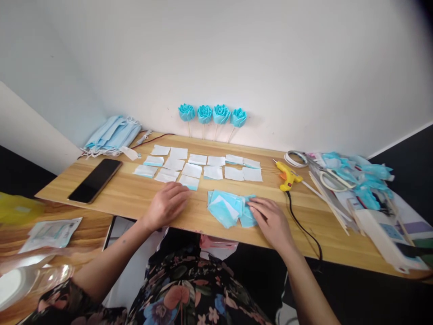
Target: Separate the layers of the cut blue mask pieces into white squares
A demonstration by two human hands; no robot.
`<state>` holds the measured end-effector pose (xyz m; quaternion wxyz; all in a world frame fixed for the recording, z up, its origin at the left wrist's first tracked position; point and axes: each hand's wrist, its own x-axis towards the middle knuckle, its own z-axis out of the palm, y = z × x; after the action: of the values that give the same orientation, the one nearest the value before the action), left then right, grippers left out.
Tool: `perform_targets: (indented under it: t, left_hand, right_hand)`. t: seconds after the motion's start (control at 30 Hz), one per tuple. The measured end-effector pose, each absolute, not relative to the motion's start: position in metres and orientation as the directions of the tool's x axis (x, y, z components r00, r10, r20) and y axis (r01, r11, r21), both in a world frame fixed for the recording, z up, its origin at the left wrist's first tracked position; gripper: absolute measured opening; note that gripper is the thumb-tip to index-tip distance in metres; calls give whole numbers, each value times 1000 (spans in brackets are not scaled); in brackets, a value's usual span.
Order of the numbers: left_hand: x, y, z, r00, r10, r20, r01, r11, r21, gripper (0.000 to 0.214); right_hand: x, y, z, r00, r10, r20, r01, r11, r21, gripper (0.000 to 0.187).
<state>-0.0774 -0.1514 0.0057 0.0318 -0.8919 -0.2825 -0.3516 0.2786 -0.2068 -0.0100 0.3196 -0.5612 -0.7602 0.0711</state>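
Several white pieces of thin mask fabric (213, 172), some with blue edges, lie in uneven rows on the wooden table. My left hand (168, 203) lies just in front of the nearest row, fingers loosely bent, close to a white piece with a blue lower edge (188, 181); nothing shows in it. To its right is a loose overlapping pile of blue fabric pieces (225, 210). My right hand (272, 219) is at the pile's right side, its fingertips on a blue fabric piece (248, 220). The undersides of those fingers are hidden.
Blue fabric roses (221, 114) on thin sticks lean against the wall. A yellow glue gun (287, 176), tape roll (295, 159), scissors (336, 180) and blue scraps (368, 189) lie right. Face masks (113, 135) and a phone (96, 180) are left. A black cord (302, 228) hangs over the front edge.
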Motion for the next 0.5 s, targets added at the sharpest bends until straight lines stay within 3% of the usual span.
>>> perform_targets:
  t: [0.13,0.33,0.5]
  left_hand:
    - [-74,-157,6,669,442,598,420,-888,186,27]
    - [-73,-155,7,600,498,626,454,-856,245,23]
    - [-74,-153,6,503,546,670,477,-822,312,26]
  right_hand:
    - [280,-213,-9,-47,918,393,725,302,-619,28]
    - [286,-215,-10,366,902,227,452,41,-891,35]
    - [290,-214,-20,460,875,148,342,-21,-940,38]
